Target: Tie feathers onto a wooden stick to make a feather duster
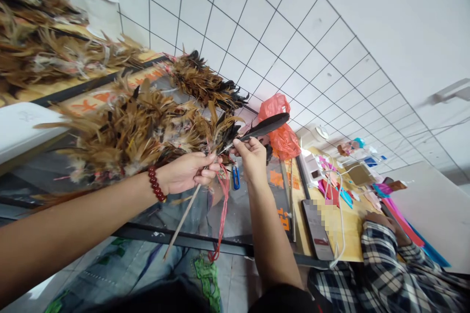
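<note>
My left hand (191,171), with a dark red bead bracelet (156,183) at the wrist, is closed round a thin wooden stick (182,220) that slants down toward the table's front edge. My right hand (253,156) pinches the pale quill of a long black feather (270,123) near the stick's upper end. Pink string (223,212) hangs beside my left hand in a loose strand. Between the hands, a small blue-handled tool (236,177) lies on the dark tabletop. Just behind them spreads a heap of brown feathers (135,127).
More feather bundles (205,80) lie along the tiled wall. A red plastic bag (281,137) sits at the back, and a white container (25,124) at left. On the right are a phone (316,230), a white cable (342,225) and a person's plaid sleeve (380,244).
</note>
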A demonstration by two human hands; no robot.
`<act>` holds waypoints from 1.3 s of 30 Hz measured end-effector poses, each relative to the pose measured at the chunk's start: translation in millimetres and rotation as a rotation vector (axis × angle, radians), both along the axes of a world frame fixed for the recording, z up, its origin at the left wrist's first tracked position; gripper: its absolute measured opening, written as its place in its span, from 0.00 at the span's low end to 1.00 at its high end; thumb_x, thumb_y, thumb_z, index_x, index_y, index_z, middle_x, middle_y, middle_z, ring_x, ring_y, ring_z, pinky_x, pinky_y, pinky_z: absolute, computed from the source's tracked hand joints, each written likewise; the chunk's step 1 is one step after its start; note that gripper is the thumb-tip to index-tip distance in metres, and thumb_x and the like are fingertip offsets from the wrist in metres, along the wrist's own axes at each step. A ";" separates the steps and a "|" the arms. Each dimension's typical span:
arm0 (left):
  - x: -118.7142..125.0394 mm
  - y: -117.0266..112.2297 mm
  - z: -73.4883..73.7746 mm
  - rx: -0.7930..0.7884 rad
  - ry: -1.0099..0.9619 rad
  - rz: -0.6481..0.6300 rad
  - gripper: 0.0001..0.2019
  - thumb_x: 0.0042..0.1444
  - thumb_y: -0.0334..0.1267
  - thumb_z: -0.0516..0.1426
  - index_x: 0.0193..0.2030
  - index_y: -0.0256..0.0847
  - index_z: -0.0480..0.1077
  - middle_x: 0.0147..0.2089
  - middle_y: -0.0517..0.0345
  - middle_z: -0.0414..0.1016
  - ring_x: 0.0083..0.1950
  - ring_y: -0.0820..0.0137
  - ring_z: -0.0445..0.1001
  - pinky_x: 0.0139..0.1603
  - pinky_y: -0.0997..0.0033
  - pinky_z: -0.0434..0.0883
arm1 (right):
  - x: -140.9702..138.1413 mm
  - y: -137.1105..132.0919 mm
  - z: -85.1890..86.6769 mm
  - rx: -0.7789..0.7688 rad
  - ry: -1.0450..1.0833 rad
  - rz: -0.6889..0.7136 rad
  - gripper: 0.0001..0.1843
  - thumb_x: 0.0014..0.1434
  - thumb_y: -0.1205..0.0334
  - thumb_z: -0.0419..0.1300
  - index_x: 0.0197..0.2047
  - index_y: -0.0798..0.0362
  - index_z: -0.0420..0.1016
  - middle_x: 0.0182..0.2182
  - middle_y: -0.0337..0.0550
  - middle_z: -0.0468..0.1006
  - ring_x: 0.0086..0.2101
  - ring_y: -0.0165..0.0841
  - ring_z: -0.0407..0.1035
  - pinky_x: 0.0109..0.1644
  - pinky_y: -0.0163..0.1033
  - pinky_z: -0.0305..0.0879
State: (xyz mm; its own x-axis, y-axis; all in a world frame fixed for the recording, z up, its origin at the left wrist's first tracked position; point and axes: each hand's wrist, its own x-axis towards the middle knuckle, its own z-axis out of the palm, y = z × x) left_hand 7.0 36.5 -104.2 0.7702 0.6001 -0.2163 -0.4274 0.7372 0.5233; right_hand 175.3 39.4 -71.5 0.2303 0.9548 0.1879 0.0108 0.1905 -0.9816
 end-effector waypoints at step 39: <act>2.1 -9.9 8.4 0.145 0.105 -0.040 0.14 0.54 0.38 0.65 0.30 0.35 0.63 0.25 0.65 0.57 0.19 0.86 0.48 0.18 0.84 0.40 | -12.6 -18.8 -6.0 0.176 -0.317 -0.088 0.10 0.55 0.54 0.65 0.36 0.51 0.77 0.27 0.37 0.78 0.27 0.29 0.71 0.36 0.35 0.69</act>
